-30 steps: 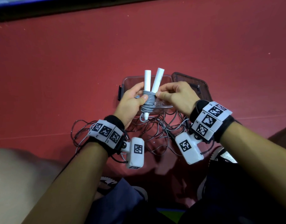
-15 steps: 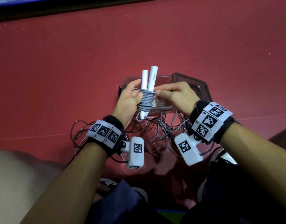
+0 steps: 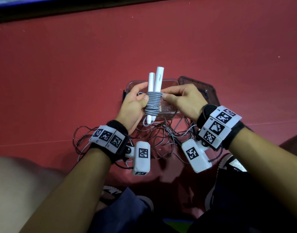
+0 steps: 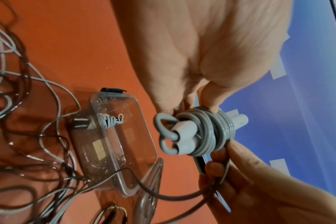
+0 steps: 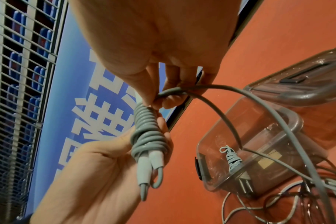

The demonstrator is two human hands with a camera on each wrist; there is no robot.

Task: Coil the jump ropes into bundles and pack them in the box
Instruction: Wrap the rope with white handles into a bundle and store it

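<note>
The left hand [image 3: 134,105] grips the two white handles [image 3: 155,81] upright, its thumb pressing on the grey coil [image 3: 153,103] wound around them. The right hand [image 3: 183,98], at 3 o'clock of the coil, pinches the free cord [image 5: 217,104] between thumb and fingers at the top turn. Compared with a second ago, the handles stand closer together and the coil has grown higher, with neat turns now stacked at the top. So the winding goes on, but it is not finished: the cord runs from the right hand down to the loose tangle [image 3: 161,137] on the red floor [image 3: 77,64] at 6 o'clock. The clear box [image 3: 169,81] lies behind the hands at 12 o'clock, its lid [image 3: 204,88] beside it, and one small bundle [image 4: 110,119] is already inside.
</note>
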